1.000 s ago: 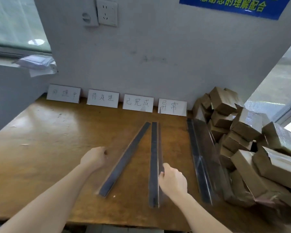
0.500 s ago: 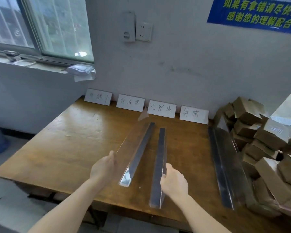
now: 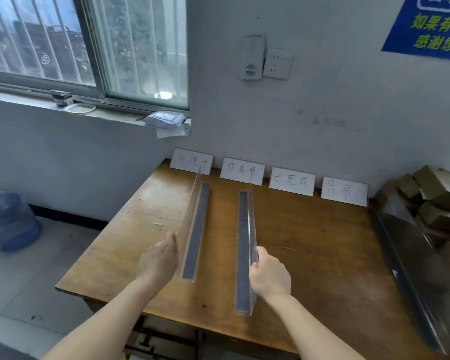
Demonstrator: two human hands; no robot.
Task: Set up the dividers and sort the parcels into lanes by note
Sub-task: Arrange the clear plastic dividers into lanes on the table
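Two clear L-shaped dividers with grey base strips stand on the wooden table. My left hand grips the upright wall of the left divider, which points at the leftmost note. My right hand is closed on the wall of the middle divider, which points at the second note. A third divider lies at the table's right edge beside a heap of brown parcels. Several white handwritten notes lean against the wall in a row.
The table's left edge drops to a tiled floor with a blue water bottle. A window sill with small items runs left of the table. A wall socket and a blue poster hang above.
My left hand has swung the left divider leftward and stood it straight toward the first note. My right hand kept its hold on the middle divider. The view has tilted up and left.
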